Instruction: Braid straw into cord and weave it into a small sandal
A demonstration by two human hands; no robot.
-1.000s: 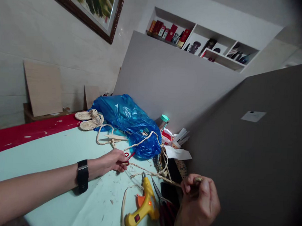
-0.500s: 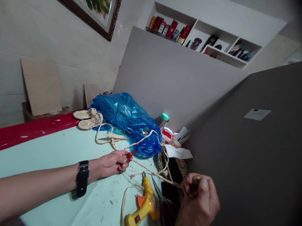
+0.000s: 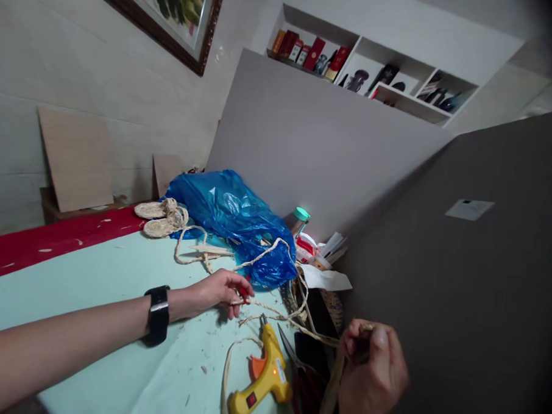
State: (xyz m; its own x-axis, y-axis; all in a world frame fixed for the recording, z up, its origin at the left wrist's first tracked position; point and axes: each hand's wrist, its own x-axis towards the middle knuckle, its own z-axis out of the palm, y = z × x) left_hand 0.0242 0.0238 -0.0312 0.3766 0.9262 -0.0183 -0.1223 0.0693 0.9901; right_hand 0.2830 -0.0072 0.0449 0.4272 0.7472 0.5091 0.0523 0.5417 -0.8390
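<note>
Two hands in play, one yellow glue gun [image 3: 263, 380] lying between them, so read the clock from that gun. Left hand [image 3: 222, 290] up at 11 o'clock: thumb and fingers nearly closed, pinching the braided cord [image 3: 271, 307], with one small red item [image 3: 245, 288] caught in among the fingers. Part of that red piece is covered, so its full shape can't be told. Right hand [image 3: 373, 373] over at 3 o'clock, curled into a loose fist around one straw piece [image 3: 366, 327]; only its tip shows at the top of the grip. One flat strip [image 3: 331, 392] hangs beside that wrist.

The cord runs in loops from 11 round to 2 o'clock, crossing the blue plastic bag [image 3: 230, 208] at 12, with an end reaching the right hand; how many lengths make it up, the tangle hides.

One pair of scissors [image 3: 290, 348] lies just beside the gun at 2 o'clock, and one thin pale strip [image 3: 226, 376] curves along at 9. Two woven sandals [image 3: 160, 227] sit farther out toward 11, touching each other near the bag. One green-capped bottle [image 3: 302, 215] stands between 12 and 1, and one white paper sheet [image 3: 325, 279] lies at 1. One black wristband [image 3: 158, 316] circles the left wrist.
</note>
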